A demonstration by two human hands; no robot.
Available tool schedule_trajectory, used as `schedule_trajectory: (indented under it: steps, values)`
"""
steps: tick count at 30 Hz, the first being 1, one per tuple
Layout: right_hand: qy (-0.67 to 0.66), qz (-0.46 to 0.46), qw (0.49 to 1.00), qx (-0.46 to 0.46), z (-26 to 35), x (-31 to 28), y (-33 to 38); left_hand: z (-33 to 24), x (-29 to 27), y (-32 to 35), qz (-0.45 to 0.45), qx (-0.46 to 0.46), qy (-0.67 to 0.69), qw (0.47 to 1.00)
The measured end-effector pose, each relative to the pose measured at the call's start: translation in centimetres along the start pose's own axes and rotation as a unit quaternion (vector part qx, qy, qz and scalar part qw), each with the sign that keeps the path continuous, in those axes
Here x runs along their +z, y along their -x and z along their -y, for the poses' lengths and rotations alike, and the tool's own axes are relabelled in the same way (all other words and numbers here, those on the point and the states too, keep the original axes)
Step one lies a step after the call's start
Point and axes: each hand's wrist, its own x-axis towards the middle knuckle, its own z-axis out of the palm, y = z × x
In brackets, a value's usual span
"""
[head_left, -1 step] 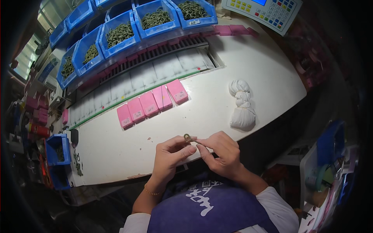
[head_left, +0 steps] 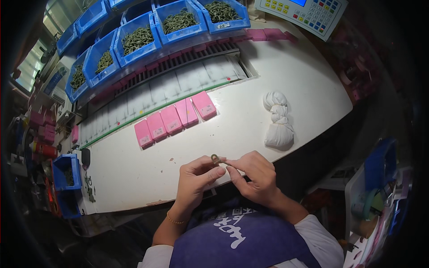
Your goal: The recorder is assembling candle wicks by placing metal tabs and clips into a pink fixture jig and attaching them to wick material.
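Close to the table's front edge, my left hand point(head_left: 196, 176) pinches a small olive-green ring-shaped piece point(head_left: 215, 157) between thumb and forefinger. Its loop stands up above the fingertips. Just to the right, my right hand point(head_left: 255, 177) is closed in a pinch, its fingertips close against the ring-shaped piece. A thin dark part shows between the two hands; whether it belongs to the ring-shaped piece or is a separate thing, I cannot tell. Beyond my hands, several pink rubber-like blocks point(head_left: 171, 119) with small labels lie side by side.
A tied white cloth bundle point(head_left: 279, 120) lies on the white table point(head_left: 241, 114) at right. Blue bins point(head_left: 134, 57) of olive-green ring-shaped pieces stand at the back, behind a marked board point(head_left: 165, 85). A keypad machine point(head_left: 308, 15) is far right; smaller blue bins point(head_left: 67, 178) sit left.
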Motion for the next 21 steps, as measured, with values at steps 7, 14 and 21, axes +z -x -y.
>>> schedule_trajectory:
  steps: [7, 14, 21]
  values:
    - [-0.007, 0.010, 1.000, -0.013, 0.1, 0.0, 0.1, 1.1, -0.3, -0.3, 0.036, 0.013, 0.047, 0.998]
    - [0.010, -0.008, 1.000, -0.017, 0.0, 0.2, 0.2, 1.4, -0.3, -0.4, 0.047, 0.013, 0.057, 0.997]
    - [0.019, -0.022, 1.000, -0.006, -0.1, 0.3, 0.1, 1.1, 0.6, -0.3, 0.032, 0.005, 0.051, 0.998]
